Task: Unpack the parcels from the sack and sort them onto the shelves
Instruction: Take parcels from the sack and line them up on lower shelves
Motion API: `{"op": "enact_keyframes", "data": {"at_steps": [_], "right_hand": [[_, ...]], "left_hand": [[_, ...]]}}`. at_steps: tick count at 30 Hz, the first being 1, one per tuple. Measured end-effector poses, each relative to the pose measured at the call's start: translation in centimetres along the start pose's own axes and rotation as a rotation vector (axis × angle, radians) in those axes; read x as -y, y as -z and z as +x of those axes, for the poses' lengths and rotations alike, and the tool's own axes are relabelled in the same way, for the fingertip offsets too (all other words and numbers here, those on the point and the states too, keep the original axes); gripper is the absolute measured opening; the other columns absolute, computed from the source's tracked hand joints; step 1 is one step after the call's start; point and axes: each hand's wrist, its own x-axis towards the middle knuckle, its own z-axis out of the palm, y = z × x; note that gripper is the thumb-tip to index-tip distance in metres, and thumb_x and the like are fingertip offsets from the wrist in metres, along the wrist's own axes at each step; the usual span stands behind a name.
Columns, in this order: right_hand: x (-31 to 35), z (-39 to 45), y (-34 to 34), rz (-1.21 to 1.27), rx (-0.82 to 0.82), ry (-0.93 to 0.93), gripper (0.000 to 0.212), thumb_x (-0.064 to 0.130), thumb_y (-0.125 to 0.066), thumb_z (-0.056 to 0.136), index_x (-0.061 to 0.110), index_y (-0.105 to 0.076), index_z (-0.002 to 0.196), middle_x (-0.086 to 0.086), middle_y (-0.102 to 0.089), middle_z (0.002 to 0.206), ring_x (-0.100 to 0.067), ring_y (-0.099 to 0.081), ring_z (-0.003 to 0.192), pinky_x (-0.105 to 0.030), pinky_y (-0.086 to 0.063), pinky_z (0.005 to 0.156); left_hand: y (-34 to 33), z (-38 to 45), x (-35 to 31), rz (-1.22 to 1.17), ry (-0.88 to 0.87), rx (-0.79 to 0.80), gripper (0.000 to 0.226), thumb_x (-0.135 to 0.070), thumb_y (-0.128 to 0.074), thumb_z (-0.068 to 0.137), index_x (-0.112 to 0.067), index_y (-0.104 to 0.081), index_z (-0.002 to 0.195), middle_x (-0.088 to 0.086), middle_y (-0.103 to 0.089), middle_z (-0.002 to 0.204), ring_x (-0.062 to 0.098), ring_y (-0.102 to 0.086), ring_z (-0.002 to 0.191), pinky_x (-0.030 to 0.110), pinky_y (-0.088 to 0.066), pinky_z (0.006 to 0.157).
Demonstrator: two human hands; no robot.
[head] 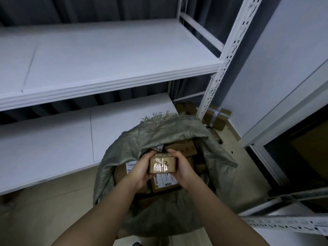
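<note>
Both hands over the open sack (159,132). Left hand (140,167) and right hand (182,167) grip a small taped box (162,165) from opposite sides, fingers curled over its far edge. Box held level, just above the sack mouth; scribbled mark on its top face. More parcels (165,181) inside the sack below it, some with white labels. Sack stands on the floor, its far rim against the lower shelf (53,142). Upper shelf (88,55) above. Two cartons (216,116) on the floor behind the upright (229,55), near the wall.
</note>
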Motion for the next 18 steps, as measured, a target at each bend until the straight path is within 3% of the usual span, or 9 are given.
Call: {"op": "enact_keyframes", "data": {"at_steps": [3, 7, 9, 12, 15, 18], "right_hand": [[0.9, -1.7, 0.1, 0.009, -0.022, 0.023, 0.025, 0.032, -0.05, 0.093, 0.017, -0.064, 0.108, -0.007, -0.074, 0.086, -0.023, -0.069, 0.079, -0.033, -0.053, 0.073], [2.3, -4.9, 1.1, 0.06, -0.086, -0.013, 0.042, 0.047, -0.052, 0.088, 0.011, -0.074, 0.09, -0.014, -0.072, 0.085, -0.028, -0.069, 0.071, -0.033, -0.053, 0.068], [2.8, -6.8, 2.1, 0.076, -0.144, 0.04, 0.044, 0.047, -0.049, 0.09, 0.012, -0.076, 0.087, -0.013, -0.073, 0.083, -0.027, -0.069, 0.071, -0.032, -0.052, 0.068], [3.1, -10.2, 3.8, 0.126, -0.218, 0.135, 0.05, 0.04, -0.045, 0.094, 0.019, -0.078, 0.063, -0.006, -0.072, 0.067, -0.018, -0.069, 0.056, -0.024, -0.051, 0.054], [2.2, -14.3, 5.3, 0.147, -0.326, 0.255, 0.041, 0.037, -0.045, 0.095, 0.016, -0.073, 0.073, -0.004, -0.071, 0.066, -0.015, -0.067, 0.054, -0.027, -0.049, 0.058], [0.7, -18.3, 6.5, 0.171, -0.414, 0.338, 0.038, 0.034, -0.041, 0.098, 0.014, -0.068, 0.08, -0.004, -0.07, 0.065, -0.014, -0.065, 0.053, -0.022, -0.049, 0.051]], "left_hand": [[-1.3, -1.5, -1.3, 0.061, -0.017, 0.023, 0.029, -0.032, -0.051, 0.097, -0.014, -0.063, 0.115, 0.008, -0.073, 0.094, 0.018, -0.069, 0.082, 0.027, -0.054, 0.059], [-4.3, -3.8, -2.4, 0.123, -0.005, 0.082, 0.029, -0.031, -0.053, 0.096, -0.011, -0.06, 0.117, 0.011, -0.069, 0.095, 0.02, -0.066, 0.075, 0.022, -0.051, 0.047], [-6.2, -5.1, -2.7, 0.186, -0.014, 0.111, 0.033, -0.031, -0.053, 0.096, -0.011, -0.058, 0.121, 0.014, -0.066, 0.107, 0.021, -0.064, 0.083, 0.026, -0.052, 0.053], [-8.7, -7.1, -2.2, 0.233, -0.025, 0.178, 0.033, -0.03, -0.053, 0.097, -0.01, -0.057, 0.123, 0.015, -0.064, 0.112, 0.024, -0.062, 0.092, 0.032, -0.053, 0.072], [-11.2, -9.6, -0.6, 0.302, -0.07, 0.277, 0.035, -0.029, -0.05, 0.098, -0.014, -0.052, 0.13, 0.011, -0.061, 0.112, 0.023, -0.059, 0.094, 0.034, -0.049, 0.077], [-13.2, -12.2, 1.6, 0.307, -0.034, 0.373, 0.027, -0.025, -0.048, 0.098, -0.015, -0.053, 0.123, 0.01, -0.066, 0.099, 0.019, -0.063, 0.079, 0.028, -0.049, 0.066]]}}
